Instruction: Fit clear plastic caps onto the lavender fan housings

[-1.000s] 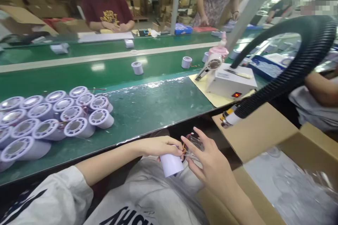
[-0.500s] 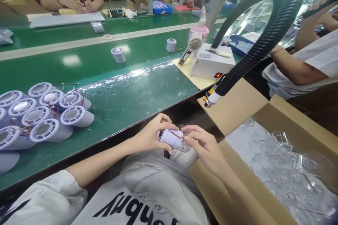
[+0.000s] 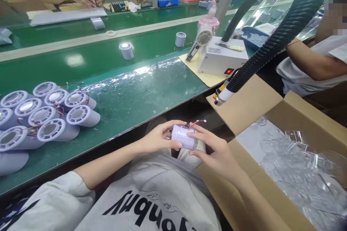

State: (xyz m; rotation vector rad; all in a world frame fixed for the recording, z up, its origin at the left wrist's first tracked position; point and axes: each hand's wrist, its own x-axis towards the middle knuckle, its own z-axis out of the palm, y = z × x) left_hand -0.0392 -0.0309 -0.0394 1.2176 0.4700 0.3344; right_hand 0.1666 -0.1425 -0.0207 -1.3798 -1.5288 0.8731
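My left hand (image 3: 159, 138) is closed on one end of a lavender cylindrical plastic housing (image 3: 182, 138), thumb below and fingers above. At its other end, my right hand (image 3: 215, 148) grips it too, around a clear plastic part (image 3: 195, 140) that the fingers partly cover. A thin red-orange wire with a white connector (image 3: 200, 121) sticks up from the top of the housing. The housing is held on its side above my lap.
Several similar lavender housings (image 3: 55, 130) stand on the green bench (image 3: 130, 104) at left. An open cardboard box (image 3: 311, 119) of clear plastic parts (image 3: 295, 162) is at right. A white machine (image 3: 221, 59) and black corrugated hose (image 3: 273, 48) stand beyond. Other people sit nearby.
The housing has turned in my hands, so its wire now points upward and its smooth side shows. My right hand has closed further around the clear end.
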